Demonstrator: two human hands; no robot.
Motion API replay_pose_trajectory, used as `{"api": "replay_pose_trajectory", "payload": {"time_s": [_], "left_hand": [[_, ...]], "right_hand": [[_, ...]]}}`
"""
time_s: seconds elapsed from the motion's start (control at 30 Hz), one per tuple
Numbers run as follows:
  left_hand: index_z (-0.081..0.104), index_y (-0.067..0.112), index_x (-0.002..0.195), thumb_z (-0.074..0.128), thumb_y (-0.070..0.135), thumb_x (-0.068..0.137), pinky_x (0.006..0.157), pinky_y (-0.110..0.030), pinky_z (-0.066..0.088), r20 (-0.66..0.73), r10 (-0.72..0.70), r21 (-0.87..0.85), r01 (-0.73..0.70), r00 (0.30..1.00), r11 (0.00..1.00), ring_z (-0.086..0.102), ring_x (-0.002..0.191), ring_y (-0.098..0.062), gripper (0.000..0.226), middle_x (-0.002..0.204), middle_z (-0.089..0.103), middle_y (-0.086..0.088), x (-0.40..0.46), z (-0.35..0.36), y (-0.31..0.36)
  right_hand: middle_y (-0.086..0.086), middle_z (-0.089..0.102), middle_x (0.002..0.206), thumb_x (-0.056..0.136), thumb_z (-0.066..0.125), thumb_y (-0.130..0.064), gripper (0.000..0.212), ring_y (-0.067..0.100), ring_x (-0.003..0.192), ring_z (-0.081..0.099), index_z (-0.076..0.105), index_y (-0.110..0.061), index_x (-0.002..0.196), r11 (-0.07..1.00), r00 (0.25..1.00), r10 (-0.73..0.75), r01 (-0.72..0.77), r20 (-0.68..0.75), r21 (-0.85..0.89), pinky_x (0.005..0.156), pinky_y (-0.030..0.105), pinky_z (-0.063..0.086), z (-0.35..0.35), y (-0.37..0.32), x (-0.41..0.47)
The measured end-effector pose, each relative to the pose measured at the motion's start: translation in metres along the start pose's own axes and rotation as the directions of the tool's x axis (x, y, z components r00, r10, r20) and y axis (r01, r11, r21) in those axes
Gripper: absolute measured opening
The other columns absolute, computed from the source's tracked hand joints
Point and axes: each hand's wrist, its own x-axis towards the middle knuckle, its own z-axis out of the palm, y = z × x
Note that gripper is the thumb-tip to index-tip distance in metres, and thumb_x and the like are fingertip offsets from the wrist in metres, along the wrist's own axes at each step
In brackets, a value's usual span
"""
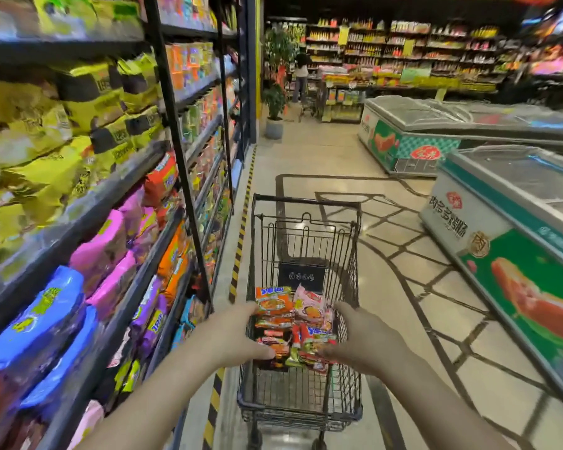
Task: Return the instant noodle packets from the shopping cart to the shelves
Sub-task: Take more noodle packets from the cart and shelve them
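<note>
Between shelves (117, 196) and freezers (501, 222), on patterned floor (403, 271), your left hand (238, 336) and right hand (364, 342) spread wide over the cart's (303, 407) packets (293, 323).

Both hands (303, 339) open above noodle packets (293, 326) in shopping cart (301, 401), shelves (88, 203) left

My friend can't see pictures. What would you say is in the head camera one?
Two bare hands, left hand and right hand, reach open into a black wire shopping cart over a pile of orange and pink instant noodle packets. Shelves of colourful noodle packs run along the left of the aisle; chest freezers stand on the right.
</note>
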Motion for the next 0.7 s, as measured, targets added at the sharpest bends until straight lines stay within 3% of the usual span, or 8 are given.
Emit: {"api": "replay_pose_trajectory", "payload": {"time_s": [0.1, 0.2, 0.3, 0.53, 0.7], "left_hand": [[0.036, 0.036, 0.154, 0.079, 0.057, 0.079, 0.107, -0.037, 0.048, 0.034, -0.004, -0.032, 0.006, 0.999, 0.999, 0.051, 0.135, -0.016, 0.089, 0.152, 0.049, 0.007, 0.053, 0.005, -0.005], [0.033, 0.035, 0.156, 0.080, 0.056, 0.079, 0.106, -0.035, 0.046, 0.079, -0.018, -0.033, 0.020, 0.997, 0.999, 0.051, 0.135, -0.018, 0.092, 0.152, 0.048, 0.003, 0.107, 0.016, -0.010], [0.033, 0.034, 0.156, 0.080, 0.059, 0.076, 0.111, -0.038, 0.044, 0.115, -0.045, -0.029, 0.049, 0.992, 0.998, 0.045, 0.140, -0.017, 0.095, 0.156, 0.041, 0.003, 0.164, 0.029, -0.014], [0.033, 0.029, 0.158, 0.084, 0.052, 0.077, 0.112, -0.037, 0.042, 0.160, -0.157, -0.119, 0.177, 0.975, 0.977, 0.045, 0.143, -0.020, 0.098, 0.160, 0.042, 0.002, 0.296, 0.075, -0.018], [0.034, 0.030, 0.156, 0.081, 0.061, 0.077, 0.113, -0.036, 0.042, 0.261, -0.274, -0.170, 0.324, 0.926, 0.931, 0.045, 0.141, -0.021, 0.098, 0.160, 0.040, 0.000, 0.366, 0.132, -0.040]], "right_hand": [[-0.002, 0.053, 0.147, 0.079, 0.075, -0.062, 0.094, 0.021, 0.131, 0.054, 0.028, -0.032, 0.156, 0.998, 0.997, 0.060, -0.061, 0.040, 0.020, 0.099, 0.038, 0.052, 0.009, 0.015, 0.044], [0.000, 0.054, 0.146, 0.080, 0.073, -0.061, 0.100, 0.023, 0.130, 0.056, 0.021, -0.033, 0.160, 0.993, 0.990, 0.113, -0.116, 0.089, 0.020, 0.101, 0.038, 0.051, 0.018, 0.034, 0.092], [0.001, 0.058, 0.143, 0.082, 0.073, -0.058, 0.088, 0.022, 0.129, 0.057, 0.030, -0.032, 0.154, 0.989, 0.977, 0.148, -0.148, 0.150, -0.016, 0.109, 0.044, 0.046, 0.028, 0.054, 0.145], [0.004, 0.063, 0.130, 0.078, 0.078, -0.047, 0.079, 0.025, 0.117, 0.062, 0.042, -0.024, 0.144, 0.983, 0.944, 0.157, -0.176, 0.289, 0.041, 0.089, 0.037, 0.054, 0.073, 0.103, 0.287], [0.003, 0.067, 0.120, 0.079, 0.079, -0.041, 0.071, 0.024, 0.105, 0.066, 0.043, -0.028, 0.139, 0.960, 0.908, 0.172, -0.241, 0.382, 0.141, 0.080, 0.034, 0.053, 0.126, 0.134, 0.366]]}}
